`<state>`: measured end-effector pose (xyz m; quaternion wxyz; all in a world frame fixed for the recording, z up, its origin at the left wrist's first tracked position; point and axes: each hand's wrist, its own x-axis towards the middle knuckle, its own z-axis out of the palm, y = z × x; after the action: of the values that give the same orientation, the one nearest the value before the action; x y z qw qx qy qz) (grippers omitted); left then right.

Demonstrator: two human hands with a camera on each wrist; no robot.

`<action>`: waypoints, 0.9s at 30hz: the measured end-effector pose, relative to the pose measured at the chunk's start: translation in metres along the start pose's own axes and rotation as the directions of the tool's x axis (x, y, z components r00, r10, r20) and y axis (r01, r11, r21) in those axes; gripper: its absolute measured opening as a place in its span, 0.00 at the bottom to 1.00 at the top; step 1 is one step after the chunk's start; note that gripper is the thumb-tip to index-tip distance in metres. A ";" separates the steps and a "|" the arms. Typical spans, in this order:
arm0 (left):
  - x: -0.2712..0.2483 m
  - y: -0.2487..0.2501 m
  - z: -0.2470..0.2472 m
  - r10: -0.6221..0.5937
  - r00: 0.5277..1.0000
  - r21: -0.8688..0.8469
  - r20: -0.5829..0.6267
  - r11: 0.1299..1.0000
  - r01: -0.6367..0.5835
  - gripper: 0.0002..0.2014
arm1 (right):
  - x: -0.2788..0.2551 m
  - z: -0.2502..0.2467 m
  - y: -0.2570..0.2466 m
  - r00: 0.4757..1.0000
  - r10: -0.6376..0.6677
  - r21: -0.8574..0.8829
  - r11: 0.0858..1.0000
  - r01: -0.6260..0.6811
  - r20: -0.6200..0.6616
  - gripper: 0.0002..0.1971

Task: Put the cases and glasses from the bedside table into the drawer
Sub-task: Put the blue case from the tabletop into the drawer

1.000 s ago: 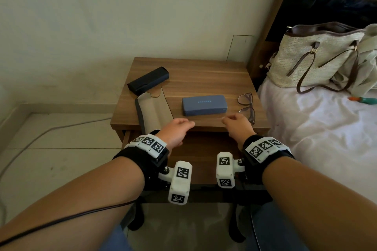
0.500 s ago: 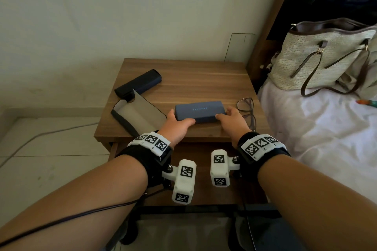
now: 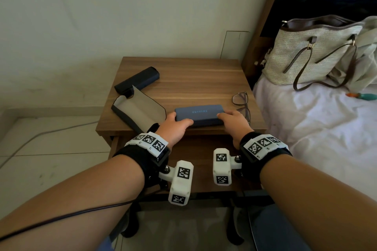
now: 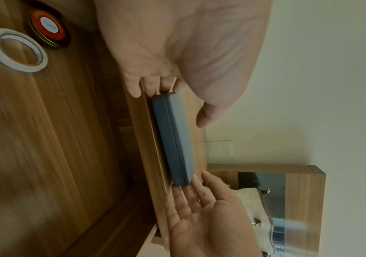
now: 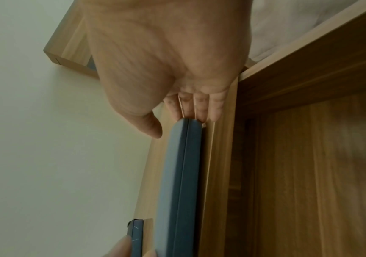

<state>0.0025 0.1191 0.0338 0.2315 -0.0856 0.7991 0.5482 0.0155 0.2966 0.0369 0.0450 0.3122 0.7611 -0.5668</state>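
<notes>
A blue hard case (image 3: 200, 113) lies near the front edge of the wooden bedside table (image 3: 183, 79). My left hand (image 3: 175, 126) holds its left end, with the thumb along the front side. My right hand (image 3: 232, 120) holds its right end. In the left wrist view the fingers (image 4: 133, 87) sit behind the case (image 4: 173, 139); in the right wrist view the fingers (image 5: 202, 107) do the same on the case (image 5: 177, 173). Folded glasses (image 3: 241, 102) lie just right of the case. A black case (image 3: 138, 80) and an open soft case (image 3: 138, 110) lie to the left.
The drawer (image 3: 200, 146) under the tabletop is pulled out below my wrists; it holds a white tape roll (image 4: 17, 52) and a red-lidded tin (image 4: 47, 29). A woven handbag (image 3: 310, 51) sits on the bed (image 3: 316, 128) to the right. The wall is behind the table.
Both hands moved forward from the table's front edge onto the two ends of the blue case. Since half a second ago they have barely moved.
</notes>
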 end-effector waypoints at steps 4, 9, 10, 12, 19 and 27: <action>-0.018 -0.003 -0.001 -0.005 0.999 0.010 -0.050 1.000 0.006 0.33 | -0.017 -0.008 0.008 1.000 0.009 0.068 0.998 -0.009 -0.005 0.19; -0.036 -0.006 -0.005 -0.048 0.998 -0.005 -0.029 0.999 0.048 0.12 | -0.028 -0.021 0.019 0.998 0.015 0.048 0.999 -0.012 -0.057 0.19; -0.041 -0.006 -0.004 -0.051 0.998 0.003 -0.026 0.999 0.051 0.07 | -0.030 -0.023 0.021 0.998 0.023 0.044 0.999 -0.020 -0.064 0.19; -0.045 -0.008 -0.003 -0.067 0.997 0.024 -0.028 0.997 0.067 0.08 | -0.032 -0.027 0.025 0.997 0.044 0.035 0.998 -0.042 -0.062 0.20; -0.045 -0.026 0.005 -0.216 0.976 0.085 0.004 0.973 0.215 0.20 | -0.038 -0.025 0.044 0.983 0.171 -0.147 0.976 -0.161 0.059 0.22; -0.024 -0.036 0.005 -0.382 0.922 0.021 0.058 0.924 0.381 0.20 | -0.024 -0.010 0.057 0.953 0.268 -0.212 0.949 -0.235 0.141 0.25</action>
<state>0.0391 0.1071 0.0133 0.3583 -0.2216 0.7622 0.4915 0.0678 0.3042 0.0029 0.2112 0.3521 0.7597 -0.5042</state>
